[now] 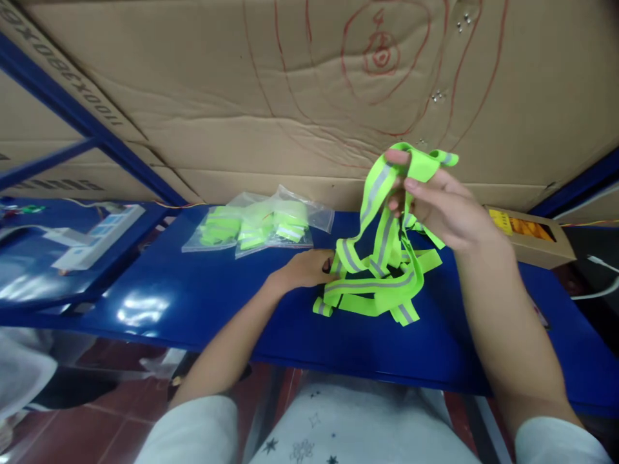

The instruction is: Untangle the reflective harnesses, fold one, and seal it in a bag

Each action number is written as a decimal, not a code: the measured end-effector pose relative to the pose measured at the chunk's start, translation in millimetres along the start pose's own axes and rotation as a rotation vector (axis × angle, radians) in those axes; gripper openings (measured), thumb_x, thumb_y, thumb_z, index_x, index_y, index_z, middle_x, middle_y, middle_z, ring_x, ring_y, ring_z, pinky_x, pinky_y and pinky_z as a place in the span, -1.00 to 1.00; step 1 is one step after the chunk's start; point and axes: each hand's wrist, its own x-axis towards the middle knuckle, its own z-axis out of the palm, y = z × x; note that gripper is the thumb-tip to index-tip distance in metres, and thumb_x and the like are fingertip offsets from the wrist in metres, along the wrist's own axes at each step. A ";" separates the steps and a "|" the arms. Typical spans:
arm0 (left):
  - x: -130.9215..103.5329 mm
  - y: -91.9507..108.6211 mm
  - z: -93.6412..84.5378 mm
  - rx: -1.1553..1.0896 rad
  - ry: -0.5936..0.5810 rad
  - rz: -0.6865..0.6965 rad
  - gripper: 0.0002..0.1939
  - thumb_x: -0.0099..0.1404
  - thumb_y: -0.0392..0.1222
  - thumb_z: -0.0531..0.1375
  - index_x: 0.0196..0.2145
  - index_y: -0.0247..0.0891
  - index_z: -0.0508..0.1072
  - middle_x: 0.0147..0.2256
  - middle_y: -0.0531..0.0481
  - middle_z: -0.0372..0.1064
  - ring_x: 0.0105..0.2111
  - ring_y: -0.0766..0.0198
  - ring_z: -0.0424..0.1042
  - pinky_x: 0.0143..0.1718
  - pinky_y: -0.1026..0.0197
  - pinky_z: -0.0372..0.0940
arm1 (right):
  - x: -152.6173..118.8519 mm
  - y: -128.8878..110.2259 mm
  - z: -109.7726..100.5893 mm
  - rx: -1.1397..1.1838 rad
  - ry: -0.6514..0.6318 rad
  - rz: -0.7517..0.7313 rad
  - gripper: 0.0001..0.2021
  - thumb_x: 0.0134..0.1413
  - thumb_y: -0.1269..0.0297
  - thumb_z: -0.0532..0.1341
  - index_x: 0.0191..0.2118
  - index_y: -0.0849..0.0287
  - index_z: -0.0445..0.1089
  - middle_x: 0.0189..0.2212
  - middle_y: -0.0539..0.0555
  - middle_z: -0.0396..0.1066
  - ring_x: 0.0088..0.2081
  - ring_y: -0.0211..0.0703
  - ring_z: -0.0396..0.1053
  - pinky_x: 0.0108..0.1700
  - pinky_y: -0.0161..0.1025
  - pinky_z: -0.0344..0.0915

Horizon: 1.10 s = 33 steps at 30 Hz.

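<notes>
Neon yellow-green reflective straps (372,287) with grey stripes lie in a loose tangle on the blue table. My right hand (442,206) is raised above the tangle, its thumb and fingers closed on the upper loops of the straps. Low at the tangle's left edge, my left hand (309,267) has its fingers curled against a strap and partly hidden; a small black piece shows by its fingertips. Left of the tangle, clear plastic bags (271,222) hold folded straps of the same colour.
A white power strip (99,238) lies on the left of the blue table (193,303). At the right stands a small cardboard box (536,238) with a yellow label. Large cardboard sheets (217,84) with red drawn rings rise behind. Part of another person (29,367) shows at lower left.
</notes>
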 end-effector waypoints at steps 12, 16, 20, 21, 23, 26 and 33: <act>-3.7 -24.1 -14.7 -0.248 0.489 -0.100 -0.78 0.24 -0.38 0.08 -0.14 -0.21 0.29 -0.25 -0.09 0.39 -0.22 0.07 0.45 -0.12 0.06 0.27 | -73.4 67.2 -65.1 -0.409 0.365 0.184 -0.62 0.23 -0.09 0.31 0.08 -0.07 0.55 -0.18 0.02 0.52 -0.26 -0.15 0.43 -0.19 -0.18 0.40; -4.9 -29.1 -24.4 -0.470 0.458 -0.087 -0.75 0.31 -0.19 0.15 -0.06 -0.20 0.28 -0.28 0.00 0.46 -0.35 0.22 0.46 -0.29 0.20 0.28 | -84.2 103.8 -80.3 -0.659 0.358 0.262 -0.55 0.14 -0.16 0.35 -0.06 0.11 0.60 -0.15 0.12 0.59 -0.08 0.06 0.48 -0.01 -0.06 0.35; -6.5 -27.5 -28.3 -0.637 0.435 -0.076 -0.67 0.27 -0.06 0.22 -0.05 -0.20 0.33 -0.30 0.03 0.50 -0.39 0.29 0.44 -0.33 0.27 0.26 | -89.2 102.0 -82.0 -1.138 0.278 0.306 -0.43 0.27 -0.28 0.13 -0.37 0.17 0.50 -0.43 0.13 0.53 -0.37 -0.02 0.43 -0.28 -0.16 0.24; -6.7 -26.3 -28.7 -0.667 0.442 -0.075 -0.66 0.26 -0.04 0.24 -0.06 -0.21 0.35 -0.28 0.01 0.51 -0.35 0.27 0.47 -0.30 0.26 0.28 | -90.2 98.5 -80.3 -1.212 0.294 0.303 -0.41 0.30 -0.29 0.09 -0.44 0.15 0.44 -0.49 0.13 0.48 -0.42 -0.04 0.39 -0.33 -0.18 0.17; -7.3 -23.0 -29.7 -0.740 0.453 -0.081 -0.66 0.22 -0.05 0.27 -0.09 -0.22 0.39 -0.22 -0.01 0.53 -0.28 0.25 0.49 -0.25 0.26 0.30 | -91.5 91.7 -75.1 -1.333 0.350 0.300 -0.38 0.35 -0.28 0.03 -0.54 0.12 0.31 -0.57 0.12 0.39 -0.48 -0.09 0.32 -0.39 -0.20 0.06; -8.7 -17.0 -32.2 -0.920 0.456 -0.115 -0.69 0.17 -0.09 0.32 -0.15 -0.22 0.43 -0.25 0.03 0.50 -0.30 0.28 0.47 -0.28 0.28 0.29 | -92.0 85.6 -64.0 -1.530 0.416 0.359 -0.38 0.37 -0.26 0.01 -0.55 0.13 0.29 -0.59 0.14 0.34 -0.53 -0.10 0.23 -0.41 -0.18 -0.08; -6.1 -1.5 -31.6 -1.295 0.425 -0.105 -0.66 0.14 -0.04 0.44 -0.28 -0.29 0.45 -0.44 0.10 0.26 -0.43 0.39 0.29 -0.44 0.37 0.18 | -99.9 74.3 -38.5 -1.823 0.571 0.436 -0.33 0.42 -0.23 -0.02 -0.30 0.27 0.56 -0.50 0.30 0.43 -0.53 -0.03 0.28 -0.39 -0.17 -0.09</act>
